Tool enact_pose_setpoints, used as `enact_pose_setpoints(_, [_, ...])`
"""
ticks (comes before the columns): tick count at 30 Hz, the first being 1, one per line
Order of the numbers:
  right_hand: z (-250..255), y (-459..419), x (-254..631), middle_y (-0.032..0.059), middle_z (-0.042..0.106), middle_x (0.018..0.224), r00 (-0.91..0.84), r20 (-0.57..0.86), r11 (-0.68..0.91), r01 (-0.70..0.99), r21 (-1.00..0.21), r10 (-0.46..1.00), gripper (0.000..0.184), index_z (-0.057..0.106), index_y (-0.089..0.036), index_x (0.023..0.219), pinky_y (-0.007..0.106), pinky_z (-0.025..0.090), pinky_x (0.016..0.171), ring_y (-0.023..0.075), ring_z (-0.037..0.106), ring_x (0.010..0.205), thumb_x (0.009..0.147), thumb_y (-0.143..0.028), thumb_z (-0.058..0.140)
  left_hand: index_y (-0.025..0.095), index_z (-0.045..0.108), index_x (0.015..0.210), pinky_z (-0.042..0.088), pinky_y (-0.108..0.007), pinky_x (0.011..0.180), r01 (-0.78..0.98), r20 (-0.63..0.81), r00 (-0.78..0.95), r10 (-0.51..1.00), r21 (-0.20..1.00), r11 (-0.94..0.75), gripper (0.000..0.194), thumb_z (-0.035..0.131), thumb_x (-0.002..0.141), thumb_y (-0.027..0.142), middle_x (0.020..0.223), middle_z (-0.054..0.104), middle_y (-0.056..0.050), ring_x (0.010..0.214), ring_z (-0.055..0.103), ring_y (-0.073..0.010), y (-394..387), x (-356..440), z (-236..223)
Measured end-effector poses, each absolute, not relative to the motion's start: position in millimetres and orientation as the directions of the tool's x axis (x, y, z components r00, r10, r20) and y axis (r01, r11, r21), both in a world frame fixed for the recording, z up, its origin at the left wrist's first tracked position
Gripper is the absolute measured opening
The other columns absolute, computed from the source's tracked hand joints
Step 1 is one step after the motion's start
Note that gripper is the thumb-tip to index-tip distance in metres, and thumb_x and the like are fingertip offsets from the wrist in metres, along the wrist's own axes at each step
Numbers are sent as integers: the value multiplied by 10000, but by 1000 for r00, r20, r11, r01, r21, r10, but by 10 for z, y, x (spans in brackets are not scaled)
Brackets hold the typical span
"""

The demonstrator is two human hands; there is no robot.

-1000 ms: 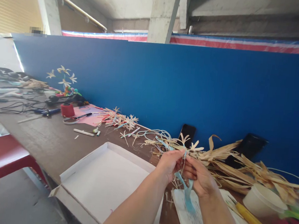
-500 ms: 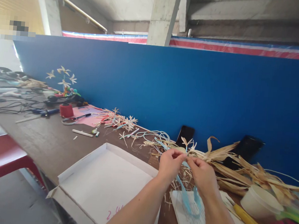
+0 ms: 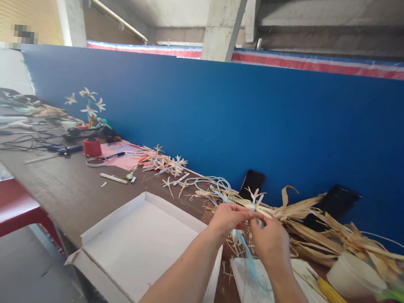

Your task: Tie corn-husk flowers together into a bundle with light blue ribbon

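My left hand (image 3: 227, 222) and my right hand (image 3: 269, 238) meet with fingertips pinched together. Both are closed at the base of a small pale craft flower (image 3: 255, 195), whose thin pointed petals rise above the fingers. A light-blue strip (image 3: 246, 255) hangs from between the hands and curves down over a printed paper sheet (image 3: 246, 287). Fingers hide the flower's stem and the exact point where the strip meets it. Thin straw-like scraps (image 3: 238, 246) lie on the table beneath.
An open white box lid (image 3: 137, 240) lies left of my arms. Dried husks (image 3: 308, 227), a white cup (image 3: 356, 273) and a yellow-handled tool (image 3: 340, 302) are at right. Several finished flowers (image 3: 175, 165) and a red spool (image 3: 92, 147) sit left, before a blue partition (image 3: 191, 108).
My right hand has turned slightly, its fingers curling more around the flower's base. The flower has shifted a little, and the blue strip's hanging loop has swung into a straighter line.
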State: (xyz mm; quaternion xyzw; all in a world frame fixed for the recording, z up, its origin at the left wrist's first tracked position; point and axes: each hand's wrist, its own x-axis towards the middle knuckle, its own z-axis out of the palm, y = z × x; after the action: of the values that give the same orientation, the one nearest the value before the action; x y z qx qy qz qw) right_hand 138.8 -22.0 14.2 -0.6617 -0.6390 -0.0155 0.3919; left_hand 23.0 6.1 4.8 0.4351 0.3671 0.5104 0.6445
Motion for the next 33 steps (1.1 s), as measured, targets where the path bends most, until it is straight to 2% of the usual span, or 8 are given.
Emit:
enact_pose_setpoints(3, [106,-234,1335,101,664,984,161,545,122,887,-446,823,288,658,-205,965,322,409,718,260,597,892,787,-322,463,117,652,647,359,-195,487,-292,-29,150,988,954,73,334,795,485,372,570,572,-5,503,463,-72,49,238,73])
enact_pose_setpoints(6, [79,-245,1311,92,657,952,136,568,153,890,-431,812,265,645,-205,942,321,404,710,250,593,865,797,-322,456,126,636,611,325,-197,465,-269,-31,106,994,961,59,233,750,550,319,514,525,19,451,403,-58,40,232,96])
enact_pose_setpoints(10, [77,-239,1332,72,666,825,135,569,212,839,-502,811,207,648,-212,810,312,401,684,234,591,783,783,-347,493,138,648,618,332,-205,486,-193,-12,49,999,981,21,139,678,620,274,503,514,20,459,411,-69,41,217,100])
enact_pose_setpoints(14, [122,-239,1357,66,681,752,152,516,236,757,-609,843,228,670,-210,771,307,403,652,226,593,709,768,-379,518,147,618,579,320,-217,481,-118,43,-10,999,992,-43,179,658,639,311,452,462,32,451,402,-82,77,223,50])
enact_pose_setpoints(20, [171,-237,1377,20,656,604,181,413,199,664,-720,893,217,672,-204,725,289,401,575,198,569,572,730,-377,542,148,605,585,339,-220,508,-204,26,-45,999,978,-34,188,690,603,316,498,515,22,483,432,-93,111,262,-4])
enact_pose_setpoints(25, [166,-214,1393,22,675,664,163,395,220,614,-758,904,222,676,-192,715,284,409,603,200,584,623,726,-376,553,144,596,566,351,-221,534,-224,55,-67,996,972,-68,182,691,606,294,510,525,18,507,435,-93,94,270,28])
enact_pose_setpoints(33, [192,-217,1444,-9,616,557,137,312,177,587,-790,940,291,687,-173,759,263,384,521,169,526,531,740,-428,550,148,573,571,329,-229,522,-245,4,-26,1000,969,-10,195,657,632,313,488,493,20,485,414,-96,103,294,5])
